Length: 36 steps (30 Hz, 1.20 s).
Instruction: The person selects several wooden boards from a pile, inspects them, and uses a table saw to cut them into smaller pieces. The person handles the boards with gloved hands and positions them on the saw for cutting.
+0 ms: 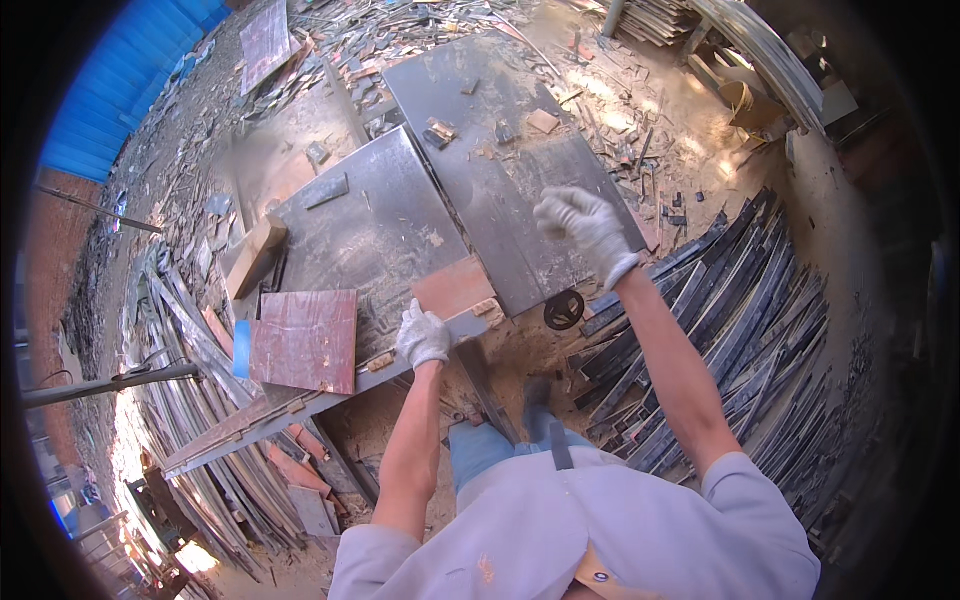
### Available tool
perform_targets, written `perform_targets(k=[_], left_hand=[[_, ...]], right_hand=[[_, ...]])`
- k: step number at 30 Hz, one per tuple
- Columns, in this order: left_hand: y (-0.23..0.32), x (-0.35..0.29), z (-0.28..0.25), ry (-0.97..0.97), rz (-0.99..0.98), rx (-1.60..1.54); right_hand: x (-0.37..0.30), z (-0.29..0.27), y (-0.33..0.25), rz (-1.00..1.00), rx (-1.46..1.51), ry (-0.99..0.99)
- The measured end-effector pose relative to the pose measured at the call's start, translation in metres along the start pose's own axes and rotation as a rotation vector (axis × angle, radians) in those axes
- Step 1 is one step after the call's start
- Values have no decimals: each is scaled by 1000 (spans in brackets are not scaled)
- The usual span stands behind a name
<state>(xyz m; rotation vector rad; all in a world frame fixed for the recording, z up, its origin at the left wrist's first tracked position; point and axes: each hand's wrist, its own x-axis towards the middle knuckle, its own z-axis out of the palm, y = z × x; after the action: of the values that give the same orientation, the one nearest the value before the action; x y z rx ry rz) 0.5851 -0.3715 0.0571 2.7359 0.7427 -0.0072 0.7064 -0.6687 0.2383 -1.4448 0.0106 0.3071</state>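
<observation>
Both my hands wear whitish work gloves. My left hand (423, 336) is at the front edge of a dark metal-topped table (365, 235), fingers closed at the near left corner of a small reddish-brown board (455, 287). That board lies flat by the table's edge. My right hand (588, 225) is raised over the right-hand dark panel (540, 265), its fingers curled in; whether anything is in them is hidden. Left of my left hand lies a larger reddish board (305, 340), and beyond it a wooden block (257, 257).
Dark strips (700, 320) are heaped on the right, pale bent strips (195, 400) on the left. A black handwheel (564, 310) sits below the panel's near edge. Wood scraps (440, 132) lie on the panel. Offcuts litter the ground beyond, near a blue wall (120, 80).
</observation>
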Motion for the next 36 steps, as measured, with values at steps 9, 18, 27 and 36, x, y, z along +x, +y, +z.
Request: perform_targets(k=[9,18,27,36], left_hand=[[14,-4,6,-72,56,-62],[1,9,-75,7,259,-355],[-237,44,-135,273,-1168,-188],[-299,71,-139,95,-1254,-770]], right_hand=[[44,78,151,576,-914,-93],[-175,-326,150,361,537,784],[-341,-448,96,58,84,963],[-66,108,96,418,-230,-4]])
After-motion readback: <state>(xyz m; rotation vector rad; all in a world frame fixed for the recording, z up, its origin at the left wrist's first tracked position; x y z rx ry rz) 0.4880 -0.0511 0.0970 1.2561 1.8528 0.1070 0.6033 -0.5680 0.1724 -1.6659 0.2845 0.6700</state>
